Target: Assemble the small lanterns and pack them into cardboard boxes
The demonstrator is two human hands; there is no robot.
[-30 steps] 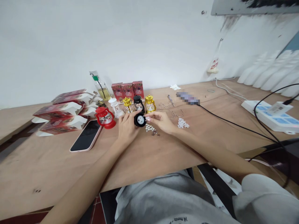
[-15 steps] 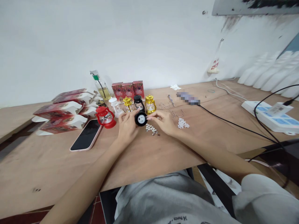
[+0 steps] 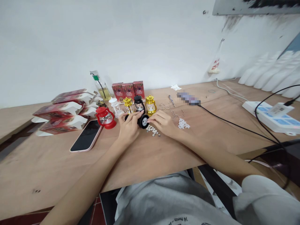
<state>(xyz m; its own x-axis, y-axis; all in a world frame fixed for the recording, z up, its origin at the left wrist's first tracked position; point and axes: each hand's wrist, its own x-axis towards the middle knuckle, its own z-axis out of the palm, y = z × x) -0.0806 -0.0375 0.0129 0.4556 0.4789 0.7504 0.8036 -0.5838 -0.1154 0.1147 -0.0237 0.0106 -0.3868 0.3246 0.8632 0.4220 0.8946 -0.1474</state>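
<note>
My left hand (image 3: 129,126) is wrapped round a small black lantern (image 3: 141,125) lying on its side, its round base turned toward me. Inside the base shows a white disc with dark openings. The fingers of my right hand (image 3: 161,122) are pinched together at that disc; whatever is between them is too small to make out. Just below lie several silver button cells (image 3: 152,130). Beyond my hands stand a red lantern (image 3: 106,117), a white lantern (image 3: 115,107), another black lantern (image 3: 139,103) and gold lanterns (image 3: 150,104).
Left are a phone (image 3: 86,136) and opened red boxes (image 3: 63,122). Behind stand upright red boxes (image 3: 128,91) and a bottle of yellow liquid (image 3: 104,93). To the right are white plastic pieces (image 3: 183,123), a screwdriver (image 3: 172,100), a black cable (image 3: 234,125) and a power strip (image 3: 272,118).
The held black lantern has turned, so its base now faces more to the right and its body shows on the left. My right fingers have moved in over the base's white disc.
</note>
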